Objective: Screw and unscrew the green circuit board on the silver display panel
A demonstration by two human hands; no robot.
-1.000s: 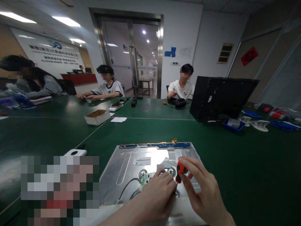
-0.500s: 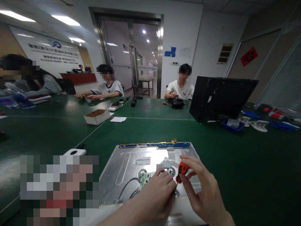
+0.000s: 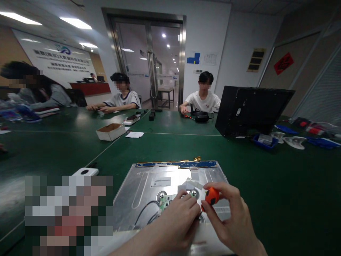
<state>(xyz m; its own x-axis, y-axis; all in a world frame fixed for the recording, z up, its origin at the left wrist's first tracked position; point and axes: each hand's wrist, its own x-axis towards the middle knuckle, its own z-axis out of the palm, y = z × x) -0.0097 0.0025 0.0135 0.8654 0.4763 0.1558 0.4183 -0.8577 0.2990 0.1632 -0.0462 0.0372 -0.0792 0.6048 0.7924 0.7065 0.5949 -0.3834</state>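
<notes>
A silvery metal display panel [image 3: 126, 204] lies on the green table in front of me. Along its far edge runs a narrow blue circuit strip [image 3: 165, 165]. My right hand [image 3: 233, 209] pinches the orange and black handle of a screwdriver [image 3: 212, 195] between thumb and fingers, tilted above the panel's right half. My left hand [image 3: 179, 217] rests low over the middle of the panel with its fingers curled, close to the screwdriver's tip. Under it, a small green circuit board [image 3: 165, 201] with black cables shows in part; what the left fingers grip is hidden.
A black monitor casing [image 3: 253, 110] stands at the right, beside a blue tray [image 3: 265, 141]. An open cardboard box [image 3: 111, 132] and white paper [image 3: 134, 134] lie farther left. A white device [image 3: 85, 172] sits nearer. Several people sit around the table.
The screwdriver's handle has turned and tilted slightly to the right in my right hand. My left hand stays put. The person opposite has lowered a hand towards an orange tool on the table.
</notes>
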